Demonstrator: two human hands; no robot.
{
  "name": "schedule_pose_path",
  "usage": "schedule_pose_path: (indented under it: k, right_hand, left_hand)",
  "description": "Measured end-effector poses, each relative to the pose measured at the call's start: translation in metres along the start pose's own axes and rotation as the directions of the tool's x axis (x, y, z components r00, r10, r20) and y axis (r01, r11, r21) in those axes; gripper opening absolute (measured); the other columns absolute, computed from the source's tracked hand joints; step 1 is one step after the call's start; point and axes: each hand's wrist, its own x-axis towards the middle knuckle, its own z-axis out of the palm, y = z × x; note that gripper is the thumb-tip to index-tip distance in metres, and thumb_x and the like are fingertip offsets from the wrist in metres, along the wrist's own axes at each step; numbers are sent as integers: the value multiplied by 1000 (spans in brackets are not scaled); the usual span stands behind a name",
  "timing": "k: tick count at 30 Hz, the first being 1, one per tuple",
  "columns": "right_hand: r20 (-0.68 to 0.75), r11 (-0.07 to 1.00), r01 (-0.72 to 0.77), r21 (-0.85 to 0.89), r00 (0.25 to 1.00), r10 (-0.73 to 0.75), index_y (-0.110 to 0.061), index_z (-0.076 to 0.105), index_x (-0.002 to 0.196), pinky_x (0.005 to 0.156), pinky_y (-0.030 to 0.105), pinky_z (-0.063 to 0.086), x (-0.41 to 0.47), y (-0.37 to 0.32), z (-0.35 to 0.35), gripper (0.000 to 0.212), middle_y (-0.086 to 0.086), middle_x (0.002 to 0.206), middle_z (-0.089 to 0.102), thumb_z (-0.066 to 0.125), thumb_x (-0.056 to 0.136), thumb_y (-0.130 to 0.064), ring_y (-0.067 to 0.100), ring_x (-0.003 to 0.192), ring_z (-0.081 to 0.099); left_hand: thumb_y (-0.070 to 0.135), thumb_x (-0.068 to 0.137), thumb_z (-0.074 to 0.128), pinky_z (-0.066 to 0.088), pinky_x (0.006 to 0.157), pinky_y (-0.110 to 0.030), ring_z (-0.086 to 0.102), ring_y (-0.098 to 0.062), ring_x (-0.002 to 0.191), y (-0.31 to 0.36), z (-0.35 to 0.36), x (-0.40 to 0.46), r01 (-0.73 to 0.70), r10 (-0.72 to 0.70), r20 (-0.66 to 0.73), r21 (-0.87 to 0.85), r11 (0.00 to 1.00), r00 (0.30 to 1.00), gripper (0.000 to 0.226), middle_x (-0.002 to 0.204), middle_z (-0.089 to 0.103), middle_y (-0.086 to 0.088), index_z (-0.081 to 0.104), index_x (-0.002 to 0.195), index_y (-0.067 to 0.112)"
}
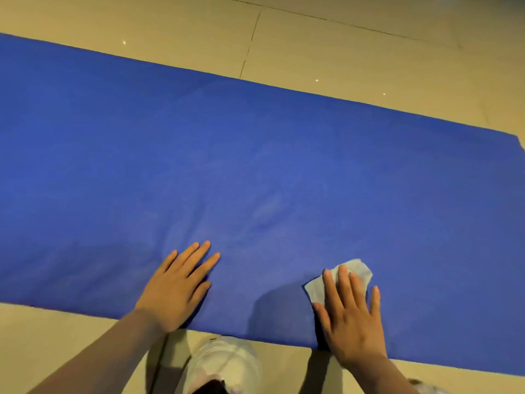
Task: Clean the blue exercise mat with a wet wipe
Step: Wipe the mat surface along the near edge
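Grip: right hand (350, 319), fingers straight and spread, pressing a pale wet wipe (339, 280) flat onto the blue exercise mat (255, 166) near its front edge. Left hand (174, 288), fingers straight and spread, flat on the mat, well apart from the wipe. Mat lies on a beige tiled floor (341, 46); white shoe (224, 362) just beside the front edge.

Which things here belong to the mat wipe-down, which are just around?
In the job:
blue mat
wet wipe, pressed flat under the right hand
left hand, flat on the mat

Just around:
white shoe by the near mat edge
tiled floor
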Motion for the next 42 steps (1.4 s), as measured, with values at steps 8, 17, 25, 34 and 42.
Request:
schedule_pose_path:
  k: [8, 17, 25, 34, 42]
  right_hand:
    - [-88, 997, 72, 6, 994, -71, -16, 18, 155, 117, 46, 7, -3, -29, 9, 61, 15, 151, 42, 11, 104, -49, 24, 151, 3]
    - [-173, 979, -69, 191, 979, 103, -4, 33, 150, 116, 53, 22, 129, -43, -3, 70, 18, 155, 34, 16, 101, -50, 36, 142, 31]
    - [-257, 913, -30, 407, 955, 146, -7, 35, 146, 115, 57, 24, 154, -46, -11, 59, 16, 157, 27, 38, 100, -42, 36, 144, 24]
    - [-228, 850, -163, 501, 922, 312, -9, 65, 103, 81, 35, 39, 49, -65, -15, 37, 9, 108, 62, 61, 87, -42, 30, 98, 54]
    - [138, 647, -373, 665, 913, 384, -16, 53, 79, 65, 32, 37, 100, -72, -77, 17, -4, 68, 57, 57, 95, -11, 12, 66, 54]
  left_hand:
    - [42, 97, 35, 27, 107, -56, 47, -39, 133, 2, -3, -6, 424, -441, -159, -133, 896, 883, 56, 142, 54, -19, 60, 135, 9]
    - [41, 92, 37, 24, 110, -59, 39, -35, 137, -15, 13, 4, 377, -401, -269, -139, 916, 876, 58, 145, 51, -17, 59, 136, 12]
    - [40, 92, 38, 27, 109, -59, 39, -35, 137, -20, 18, 5, 362, -380, -315, -115, 925, 870, 57, 143, 52, -17, 60, 136, 12]
    - [42, 92, 38, 26, 110, -59, 39, -35, 137, -19, 20, 4, 367, -391, -315, -136, 920, 865, 57, 144, 52, -16, 59, 137, 14]
    - [42, 93, 39, 23, 113, -56, 38, -32, 139, -20, 17, 3, 371, -395, -287, -135, 919, 873, 56, 147, 50, -13, 56, 140, 17]
